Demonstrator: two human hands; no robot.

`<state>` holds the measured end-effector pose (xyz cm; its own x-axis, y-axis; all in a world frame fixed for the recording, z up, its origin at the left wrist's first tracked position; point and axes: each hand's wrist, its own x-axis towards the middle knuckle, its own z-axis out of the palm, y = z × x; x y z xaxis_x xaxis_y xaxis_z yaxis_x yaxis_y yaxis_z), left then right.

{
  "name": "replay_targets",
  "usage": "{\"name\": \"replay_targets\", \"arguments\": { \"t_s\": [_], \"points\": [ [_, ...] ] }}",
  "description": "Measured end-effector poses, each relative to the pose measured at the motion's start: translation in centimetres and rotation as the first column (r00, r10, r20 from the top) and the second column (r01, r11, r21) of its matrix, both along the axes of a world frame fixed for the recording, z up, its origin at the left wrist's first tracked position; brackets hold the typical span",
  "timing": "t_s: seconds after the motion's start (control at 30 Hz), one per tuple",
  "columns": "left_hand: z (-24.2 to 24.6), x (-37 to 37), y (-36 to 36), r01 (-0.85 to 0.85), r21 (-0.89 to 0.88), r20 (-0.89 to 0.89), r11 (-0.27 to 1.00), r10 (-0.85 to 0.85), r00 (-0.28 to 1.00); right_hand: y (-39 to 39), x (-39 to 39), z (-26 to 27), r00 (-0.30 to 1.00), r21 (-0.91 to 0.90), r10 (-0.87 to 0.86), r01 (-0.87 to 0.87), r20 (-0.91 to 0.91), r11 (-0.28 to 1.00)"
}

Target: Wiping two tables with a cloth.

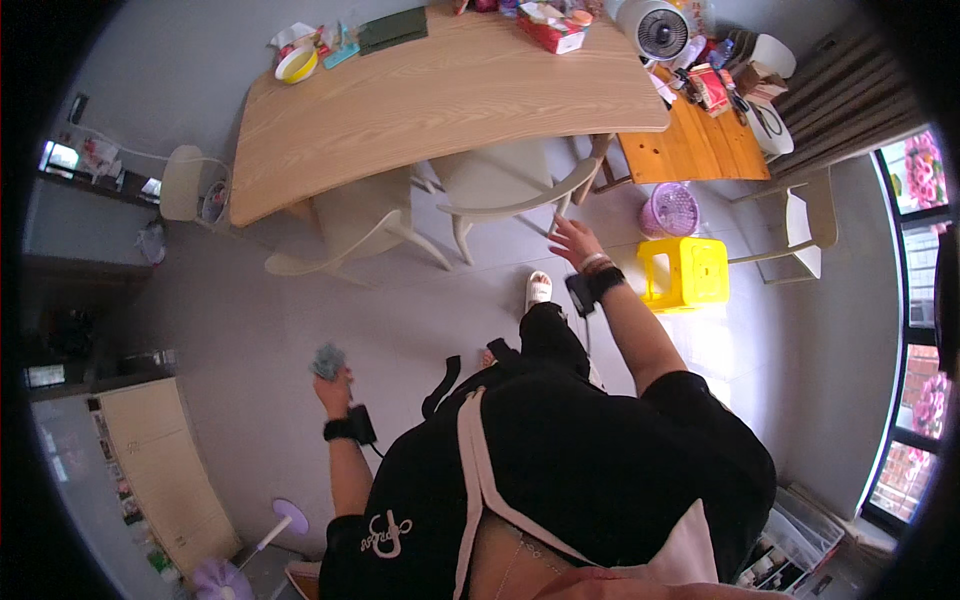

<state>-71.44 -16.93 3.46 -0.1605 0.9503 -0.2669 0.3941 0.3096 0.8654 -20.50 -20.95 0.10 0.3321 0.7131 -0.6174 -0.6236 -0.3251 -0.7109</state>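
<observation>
My left hand (332, 391) is closed on a crumpled grey-green cloth (328, 361), held out over the tiled floor at the left. Fingers apart and holding nothing, my right hand (576, 241) reaches forward beside the curved backrest of a cream chair (517, 206). Whether it touches the chair cannot be told. Both wrists wear black straps with a small box. The long wooden table (450, 112) stands in front of me. On it are a yellow and white bowl (298, 66), a dark green mat (393, 31) and a red tissue box (553, 28).
Another cream chair (352, 240) stands at the table's left part. A yellow plastic stool (701, 274) and a purple basket (670, 210) are to the right, near a cluttered orange wooden bench (675, 146). A cream cabinet (161, 465) lies at the left, and a purple fan (223, 579) at lower left.
</observation>
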Motion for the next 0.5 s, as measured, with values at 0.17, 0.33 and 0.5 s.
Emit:
{"name": "replay_targets", "arguments": {
  "t_s": [0.17,0.33,0.5],
  "points": [
    [-2.7,2.7,-6.0,0.017,-0.172,0.110,0.985,0.002,0.994,6.7,1.5,-3.9,0.961,-0.152,-0.275,0.268,-0.023,0.951],
    [-2.3,2.5,-6.7,-0.060,-0.262,-0.131,0.963,0.026,0.991,8.9,1.3,-2.9,0.951,0.017,-0.308,0.307,0.033,0.951],
    [-1.1,5.4,-3.2,0.025,-0.204,-0.086,0.979,-0.044,0.995,6.9,7.6,-1.7,0.966,0.002,-0.241,0.242,0.097,0.970]
  ]
}}
